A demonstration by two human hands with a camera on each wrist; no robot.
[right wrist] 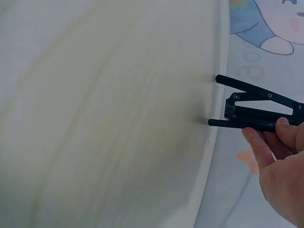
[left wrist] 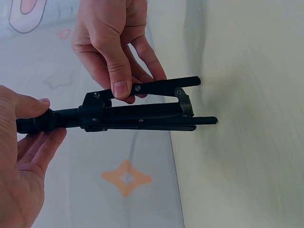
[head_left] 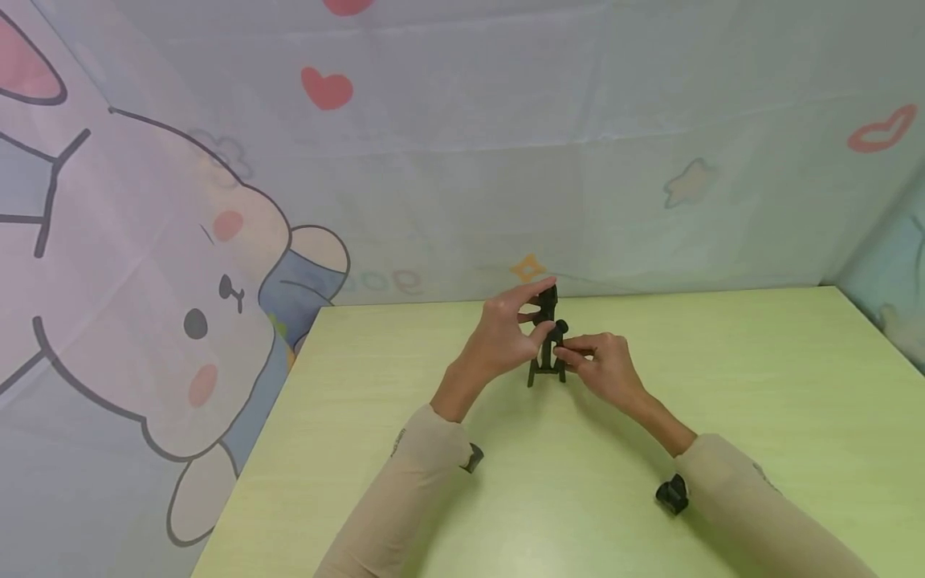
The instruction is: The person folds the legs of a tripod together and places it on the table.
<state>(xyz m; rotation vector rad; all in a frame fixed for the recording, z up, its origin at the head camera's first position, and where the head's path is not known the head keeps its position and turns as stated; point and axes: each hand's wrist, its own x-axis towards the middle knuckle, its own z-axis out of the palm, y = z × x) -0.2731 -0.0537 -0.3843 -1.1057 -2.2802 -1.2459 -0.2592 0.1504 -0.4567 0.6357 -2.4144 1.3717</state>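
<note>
A small black tripod (head_left: pixel 547 353) stands upright near the back of the table, its legs (left wrist: pixel 166 88) spread only a little. My left hand (head_left: pixel 499 337) holds its upper part, thumb on one side and fingers on the other, around the knob and head (left wrist: pixel 45 119). With thumb and fingertips, my right hand (head_left: pixel 607 369) pinches one leg below the collar. In the right wrist view, that hand (right wrist: pixel 285 183) grips the leg from below, and the hinged brace (right wrist: pixel 231 107) joins the legs. Leg tips sit at the table surface.
A pale yellow-green table (head_left: pixel 578 482) spreads below both arms. Close behind the tripod hangs a cloth backdrop (head_left: pixel 462 201) with printed hearts, stars and a large cartoon rabbit. Black wrist devices (head_left: pixel 673 494) sit at both sleeve cuffs.
</note>
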